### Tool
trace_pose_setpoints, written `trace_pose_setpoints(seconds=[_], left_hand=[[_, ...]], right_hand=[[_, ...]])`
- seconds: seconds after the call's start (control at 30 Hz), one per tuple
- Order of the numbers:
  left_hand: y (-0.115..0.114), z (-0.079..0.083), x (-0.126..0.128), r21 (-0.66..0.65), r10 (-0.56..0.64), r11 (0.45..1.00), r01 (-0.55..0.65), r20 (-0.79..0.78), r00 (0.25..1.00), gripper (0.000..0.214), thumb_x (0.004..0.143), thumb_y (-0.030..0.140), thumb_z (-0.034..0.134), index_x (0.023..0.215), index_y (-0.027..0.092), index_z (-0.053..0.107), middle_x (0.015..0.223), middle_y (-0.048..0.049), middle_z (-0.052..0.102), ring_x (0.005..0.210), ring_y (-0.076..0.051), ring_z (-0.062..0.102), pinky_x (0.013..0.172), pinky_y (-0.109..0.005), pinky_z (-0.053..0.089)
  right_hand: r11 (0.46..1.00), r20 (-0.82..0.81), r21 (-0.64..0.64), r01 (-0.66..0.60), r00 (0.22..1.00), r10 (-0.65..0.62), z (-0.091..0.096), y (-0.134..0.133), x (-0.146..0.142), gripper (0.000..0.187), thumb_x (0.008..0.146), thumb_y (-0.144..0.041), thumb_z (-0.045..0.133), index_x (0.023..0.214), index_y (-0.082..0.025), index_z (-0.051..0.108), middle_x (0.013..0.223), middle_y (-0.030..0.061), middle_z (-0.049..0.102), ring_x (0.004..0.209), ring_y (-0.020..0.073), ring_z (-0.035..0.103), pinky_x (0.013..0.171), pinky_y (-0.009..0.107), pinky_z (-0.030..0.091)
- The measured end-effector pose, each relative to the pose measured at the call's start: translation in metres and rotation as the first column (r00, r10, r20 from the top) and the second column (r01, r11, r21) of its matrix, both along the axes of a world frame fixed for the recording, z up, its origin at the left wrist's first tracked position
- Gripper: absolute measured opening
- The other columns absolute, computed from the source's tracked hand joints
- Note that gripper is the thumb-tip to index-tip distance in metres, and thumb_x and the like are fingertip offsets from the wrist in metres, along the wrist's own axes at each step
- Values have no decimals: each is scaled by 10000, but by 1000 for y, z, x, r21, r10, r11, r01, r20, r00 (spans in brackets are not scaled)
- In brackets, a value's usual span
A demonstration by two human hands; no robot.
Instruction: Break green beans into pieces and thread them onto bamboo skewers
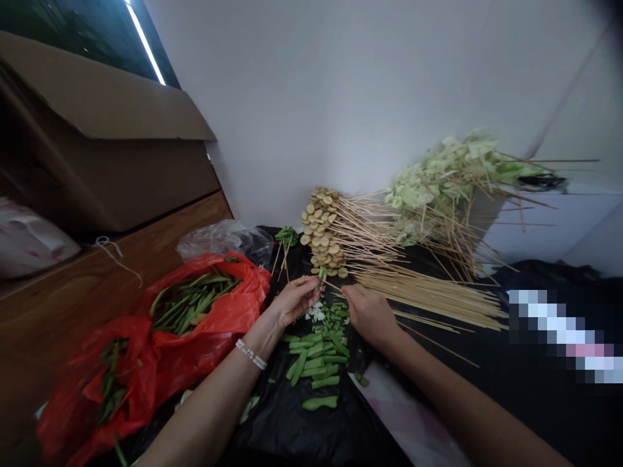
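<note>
My left hand (294,301), with a beaded bracelet (251,354) on its wrist, pinches a small green bean piece (321,274) at the tip of a thin wooden skewer (331,286). The skewer runs towards my right hand (367,316), whose curled fingers seem to grip it. Below both hands lies a pile of cut green beans (316,353). Beyond them lean skewers of round tan slices (321,230), pale green leaf pieces on skewers (438,188) and a bundle of bare skewers (428,295).
Black plastic sheeting (287,421) covers the work surface. At left, a red plastic bag (228,311) holds long green beans (195,301), beside a clear plastic bag (224,239). A cardboard box (111,155) stands on a wooden surface (87,279), with a white wall (302,97) behind.
</note>
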State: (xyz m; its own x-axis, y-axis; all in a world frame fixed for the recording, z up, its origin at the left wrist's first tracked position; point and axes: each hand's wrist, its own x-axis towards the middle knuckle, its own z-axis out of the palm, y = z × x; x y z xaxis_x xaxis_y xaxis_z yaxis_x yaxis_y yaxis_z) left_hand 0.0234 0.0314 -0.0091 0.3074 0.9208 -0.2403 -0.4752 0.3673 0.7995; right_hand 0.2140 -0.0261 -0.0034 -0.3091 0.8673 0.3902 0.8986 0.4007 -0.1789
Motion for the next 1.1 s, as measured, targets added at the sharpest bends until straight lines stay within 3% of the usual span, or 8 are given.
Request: trace_pose_setpoints(seconds=[0.77, 0.9, 0.97, 1.0, 1.1], left_hand=[[-5, 2, 3, 34, -9, 999, 11, -86, 996, 260, 582, 155, 841, 779, 97, 682, 746, -42, 673, 679, -106, 645, 643, -189, 510], [-11, 4, 9, 114, -34, 992, 62, -233, 972, 273, 583, 217, 841, 792, 119, 693, 736, -31, 671, 648, -87, 612, 640, -189, 475], [-16, 5, 13, 215, -107, 954, 208, -404, 908, 265, 586, 248, 834, 787, 130, 708, 691, -18, 662, 594, -77, 573, 590, -183, 434], [-19, 6, 14, 257, -167, 911, 324, -489, 856, 250, 585, 259, 830, 768, 133, 714, 667, -14, 655, 577, -78, 556, 568, -184, 414], [-26, 8, 13, 284, -313, 718, 636, -684, 659, 209, 616, 301, 798, 744, 150, 731, 592, 3, 613, 526, -85, 504, 511, -196, 362]], right_hand=[[1000, 27, 25, -8, 1000, 7, 1, -3, -1, 255, 951, -174, 344, 966, -190, 598, 853, 31, 628, 772, 149, 579, 652, 254, 334], [999, 39, 28, 30, 999, -31, 3, 0, 3, 267, 943, -179, 357, 1023, -193, 611, 907, 51, 646, 785, 159, 588, 647, 260, 344], [996, 24, 42, 73, 997, -74, 5, 3, 7, 271, 940, -182, 361, 1038, -189, 614, 944, 64, 651, 809, 164, 592, 658, 261, 351], [994, 15, 50, 96, 995, -97, 5, 4, 9, 276, 942, -185, 358, 1040, -188, 615, 953, 66, 652, 816, 167, 593, 665, 262, 354], [989, 7, 67, 133, 991, -134, 6, 7, 13, 289, 950, -199, 344, 1038, -191, 619, 950, 61, 656, 813, 170, 594, 672, 264, 358]])
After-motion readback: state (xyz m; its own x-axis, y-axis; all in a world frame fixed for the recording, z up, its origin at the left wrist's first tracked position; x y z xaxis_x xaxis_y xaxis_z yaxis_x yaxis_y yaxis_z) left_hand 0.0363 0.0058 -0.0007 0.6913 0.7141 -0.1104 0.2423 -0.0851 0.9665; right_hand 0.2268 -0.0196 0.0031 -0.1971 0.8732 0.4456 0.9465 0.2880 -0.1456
